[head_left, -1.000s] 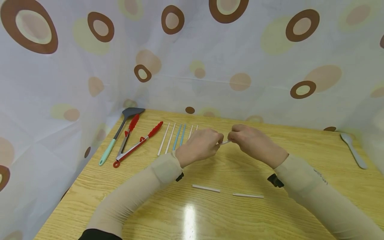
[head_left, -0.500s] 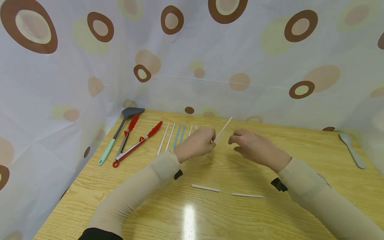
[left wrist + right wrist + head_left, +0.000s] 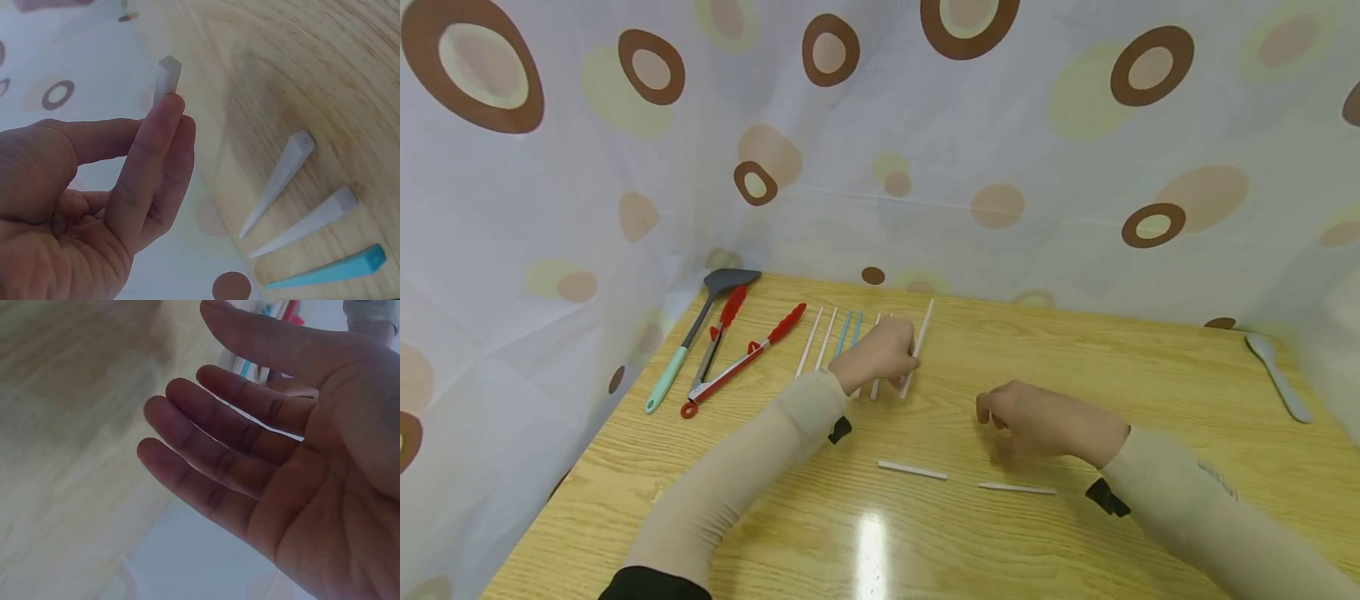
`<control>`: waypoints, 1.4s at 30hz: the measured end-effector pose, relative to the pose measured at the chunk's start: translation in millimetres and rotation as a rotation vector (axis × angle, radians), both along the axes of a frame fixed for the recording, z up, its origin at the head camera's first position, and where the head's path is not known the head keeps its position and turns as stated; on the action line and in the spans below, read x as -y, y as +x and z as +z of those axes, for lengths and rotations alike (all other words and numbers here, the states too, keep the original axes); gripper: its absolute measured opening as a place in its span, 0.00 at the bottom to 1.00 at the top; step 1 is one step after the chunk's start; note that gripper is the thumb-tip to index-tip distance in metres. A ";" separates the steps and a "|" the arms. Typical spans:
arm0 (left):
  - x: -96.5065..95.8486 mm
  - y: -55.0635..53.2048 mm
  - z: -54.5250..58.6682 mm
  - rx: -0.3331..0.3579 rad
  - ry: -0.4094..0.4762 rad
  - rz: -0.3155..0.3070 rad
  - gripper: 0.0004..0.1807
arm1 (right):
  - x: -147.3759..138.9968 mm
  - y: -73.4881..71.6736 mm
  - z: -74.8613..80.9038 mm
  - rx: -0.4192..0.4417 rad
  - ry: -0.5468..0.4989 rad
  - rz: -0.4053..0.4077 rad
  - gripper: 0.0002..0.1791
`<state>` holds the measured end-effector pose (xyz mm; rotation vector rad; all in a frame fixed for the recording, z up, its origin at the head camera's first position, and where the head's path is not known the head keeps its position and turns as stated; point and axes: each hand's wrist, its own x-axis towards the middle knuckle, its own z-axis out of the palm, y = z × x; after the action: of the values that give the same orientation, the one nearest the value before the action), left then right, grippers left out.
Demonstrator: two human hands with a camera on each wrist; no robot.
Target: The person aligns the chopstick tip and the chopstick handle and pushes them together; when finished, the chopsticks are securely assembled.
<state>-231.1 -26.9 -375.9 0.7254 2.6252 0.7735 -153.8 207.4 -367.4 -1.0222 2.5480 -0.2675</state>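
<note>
My left hand [image 3: 882, 350] pinches a white chopstick [image 3: 927, 321] between thumb and fingers. In the left wrist view the blunt, square end of that chopstick [image 3: 167, 76] sticks up past the fingertips. It slants at the right end of a row of white chopsticks [image 3: 827, 333] and blue chopsticks [image 3: 845, 333], partly hidden by the hand. My right hand [image 3: 1045, 421] is over the table with loosely bent fingers; in the right wrist view the palm [image 3: 325, 506] holds nothing. Nearer to me lie two short white sticks [image 3: 912, 470], the right stick [image 3: 1017, 488] having a narrower left end.
Left of the row lie red-tipped tongs [image 3: 730, 375], spread apart, and a dark grey spatula [image 3: 676, 367] with a mint handle. A grey spoon [image 3: 1279, 379] lies at the far right. Patterned cloth [image 3: 880, 225] hangs behind and to the left of the wooden table [image 3: 1120, 350].
The right hand has let go of the white chopstick and drawn back towards me. My left hand has carried the chopstick left and lowered it beside the row, turning it nearly parallel to the others.
</note>
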 end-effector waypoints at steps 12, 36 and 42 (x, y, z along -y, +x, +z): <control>5.1 -5.9 -10.2 0.020 -0.073 0.046 0.17 | 4.2 28.2 -13.5 -0.001 0.030 0.048 0.20; -2.6 -15.7 -21.0 0.045 -0.143 0.129 0.06 | 0.7 32.2 -17.5 0.003 -0.001 0.070 0.21; -4.9 -14.6 -18.6 0.033 -0.186 0.127 0.07 | -0.2 31.7 -17.8 0.013 -0.012 0.069 0.21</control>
<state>-245.7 -22.0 -394.5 0.4945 2.6884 0.5585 -122.1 207.6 -385.2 -1.1072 2.4966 -0.2697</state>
